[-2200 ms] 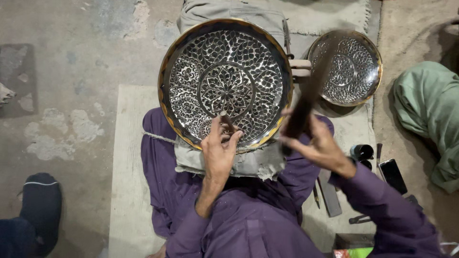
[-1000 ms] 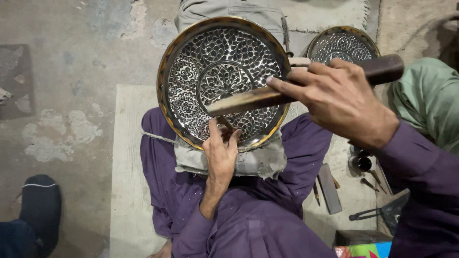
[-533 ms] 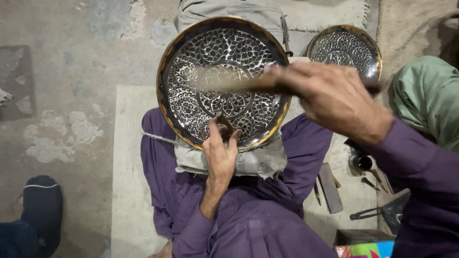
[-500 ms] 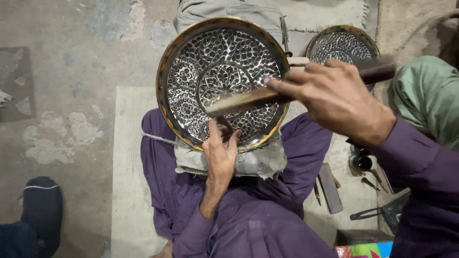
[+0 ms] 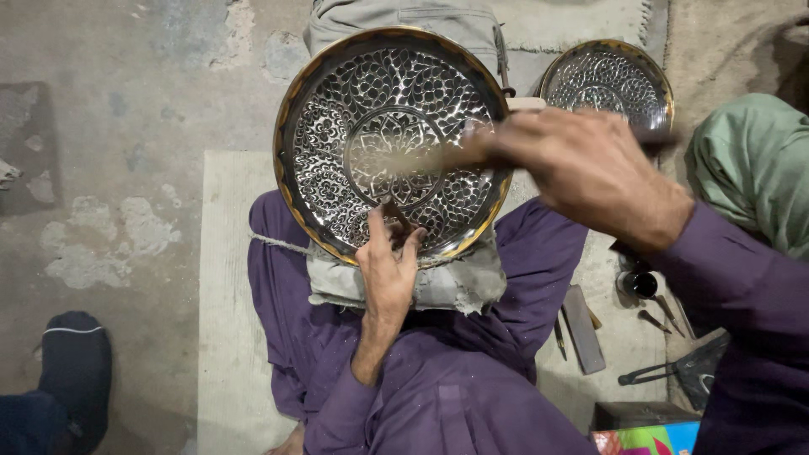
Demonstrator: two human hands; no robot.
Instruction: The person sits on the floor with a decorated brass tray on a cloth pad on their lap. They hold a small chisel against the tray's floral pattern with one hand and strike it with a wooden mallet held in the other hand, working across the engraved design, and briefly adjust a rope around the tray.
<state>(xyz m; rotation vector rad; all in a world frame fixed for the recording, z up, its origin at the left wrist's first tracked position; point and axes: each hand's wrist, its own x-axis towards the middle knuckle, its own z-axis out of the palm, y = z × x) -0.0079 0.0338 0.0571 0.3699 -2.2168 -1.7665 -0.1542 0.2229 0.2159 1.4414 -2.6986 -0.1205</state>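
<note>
left hand [image 5: 388, 270] pinches small dark chisel [image 5: 396, 217] against large engraved round metal tray [image 5: 392, 139]; right hand [image 5: 581, 168], fist closed on blurred wooden mallet [image 5: 438, 157], has swung lower than half-second ago, mid-strike.

Plate: your large round engraved plate [image 5: 392, 139] has a gold-coloured rim and a dense silver-on-black floral pattern around 1 central medallion. It faces up at you, resting on a pale, dirty cloth pad [image 5: 455, 282] across your lap.
Chisel: your short dark chisel [image 5: 396, 217] stands tilted on the lower part of the plate, its tip touching the pattern just below the medallion, pinched in your left hand [image 5: 388, 265].
Mallet: your long mallet [image 5: 438, 156] is blurred, lying roughly level above the plate's centre, gripped in your right hand [image 5: 590, 168].
</note>
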